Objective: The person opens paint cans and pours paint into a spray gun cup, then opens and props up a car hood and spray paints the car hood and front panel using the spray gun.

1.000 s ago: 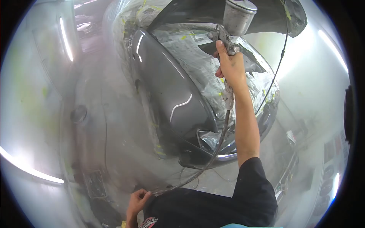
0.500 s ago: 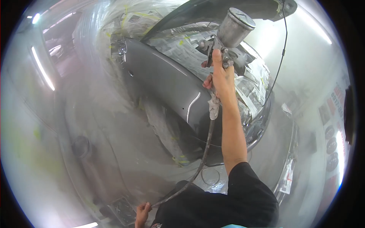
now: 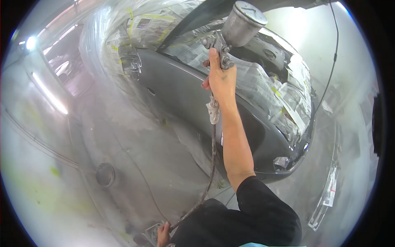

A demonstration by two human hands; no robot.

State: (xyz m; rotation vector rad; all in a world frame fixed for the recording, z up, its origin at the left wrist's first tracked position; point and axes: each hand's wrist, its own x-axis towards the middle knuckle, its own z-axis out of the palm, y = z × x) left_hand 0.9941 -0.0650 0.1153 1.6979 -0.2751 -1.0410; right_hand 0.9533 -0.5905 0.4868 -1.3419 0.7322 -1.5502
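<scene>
My right hand point(image 3: 222, 80) is wrapped round the handle of a metal spray gun point(image 3: 221, 46), its thumb up at the back of the gun body. A silver cup point(image 3: 243, 24) tops the gun, tilted. From the wrapped joint point(image 3: 212, 111) below the handle, a dark hose point(image 3: 213, 152) runs down to my left hand point(image 3: 163, 234), whose fingers close round it near the bottom edge. Beyond the gun lies a glossy grey car fender point(image 3: 177, 86). Newspaper masking point(image 3: 251, 78) covers the engine bay beside it.
The raised hood point(image 3: 197, 20) spans the top. Plastic sheeting point(image 3: 96, 39) drapes the car at the upper left. A thin cable point(image 3: 335, 57) hangs at the right. On the floor are a round dark object point(image 3: 105, 175) and a narrow rack point(image 3: 325, 201) at the lower right.
The gun and my right hand have shifted left and up in view, now over the fender's upper part. My left hand, still on the hose, sits lower. The camera view has turned.
</scene>
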